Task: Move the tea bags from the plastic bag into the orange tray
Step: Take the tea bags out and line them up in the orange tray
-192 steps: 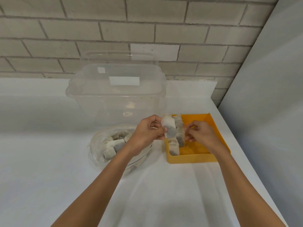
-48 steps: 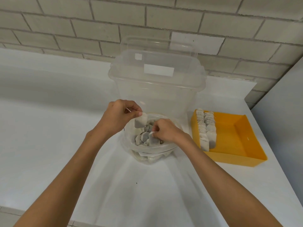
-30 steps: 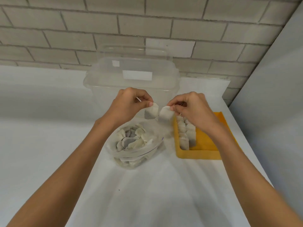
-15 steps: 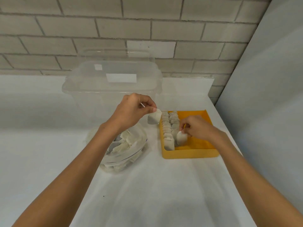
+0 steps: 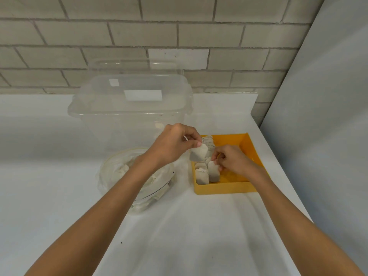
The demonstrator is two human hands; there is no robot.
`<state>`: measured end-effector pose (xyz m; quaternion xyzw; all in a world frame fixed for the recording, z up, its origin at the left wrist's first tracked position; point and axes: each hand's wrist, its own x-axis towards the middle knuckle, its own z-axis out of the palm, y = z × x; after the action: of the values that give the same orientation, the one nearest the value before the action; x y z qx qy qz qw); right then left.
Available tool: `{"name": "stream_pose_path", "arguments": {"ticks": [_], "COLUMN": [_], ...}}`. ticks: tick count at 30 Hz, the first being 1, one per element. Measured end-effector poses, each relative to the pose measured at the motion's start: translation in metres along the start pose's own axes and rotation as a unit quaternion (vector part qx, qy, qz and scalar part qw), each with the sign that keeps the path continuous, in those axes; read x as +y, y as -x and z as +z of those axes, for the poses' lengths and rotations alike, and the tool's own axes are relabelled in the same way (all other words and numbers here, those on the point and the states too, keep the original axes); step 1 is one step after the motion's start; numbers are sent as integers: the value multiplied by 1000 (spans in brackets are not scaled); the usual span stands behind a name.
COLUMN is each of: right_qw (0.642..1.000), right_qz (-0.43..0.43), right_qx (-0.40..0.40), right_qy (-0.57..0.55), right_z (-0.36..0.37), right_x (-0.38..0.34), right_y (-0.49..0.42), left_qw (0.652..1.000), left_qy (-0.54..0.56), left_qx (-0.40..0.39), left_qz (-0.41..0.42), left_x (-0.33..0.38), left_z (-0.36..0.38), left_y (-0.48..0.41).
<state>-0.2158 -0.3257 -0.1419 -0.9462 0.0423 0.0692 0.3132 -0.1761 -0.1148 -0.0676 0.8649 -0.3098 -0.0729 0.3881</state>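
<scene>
Head cam: left hand [image 5: 175, 144] pinches a tea bag [image 5: 198, 154] just over the orange tray [image 5: 225, 189], right hand [image 5: 233, 159] pinches another bag [image 5: 213, 172] inside it — light, floppy, tearable I'd guess, so grab top edges.

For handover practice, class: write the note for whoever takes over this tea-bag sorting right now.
Left hand: pinches a tea bag above the left edge of the orange tray.
Right hand: pinches a second tea bag, standing it at the near end of the tray's second row.
Done: two rows of tea bags stand along the tray's left side.
Left: seat both bags, then move the many still in the plastic bag.
</scene>
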Motion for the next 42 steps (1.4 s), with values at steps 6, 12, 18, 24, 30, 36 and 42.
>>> {"name": "stream_pose_path", "arguments": {"ticks": [6, 12, 18, 24, 30, 36, 42], "right_qw": [999, 996, 995, 994, 994, 995, 993], "right_qz": [15, 35, 47, 53, 50, 16, -53], "right_qx": [17, 52, 61, 65, 65, 72, 69], "right_qy": [-33, -57, -57, -66, -66, -67, -82], "right_z": [-13, -31, -34, -32, -32, -37, -35], "right_x": [5, 16, 20, 18, 12, -10, -63], "right_y": [9, 16, 24, 28, 31, 33, 31], "left_qw": [997, 989, 981, 968, 949, 967, 987], "left_qy": [10, -24, -98, -231, -305, -244, -122], "left_qx": [-72, -144, -162, -98, -80, -66, -93], "left_qz": [25, -6, -50, -28, 2, 12, -45], "left_x": [12, 5, -3, -4, -5, -2, -4], "left_z": [36, 71, 87, 91, 95, 74, 3], "left_y": [-18, -33, -34, -30, -30, -18, 22]}}
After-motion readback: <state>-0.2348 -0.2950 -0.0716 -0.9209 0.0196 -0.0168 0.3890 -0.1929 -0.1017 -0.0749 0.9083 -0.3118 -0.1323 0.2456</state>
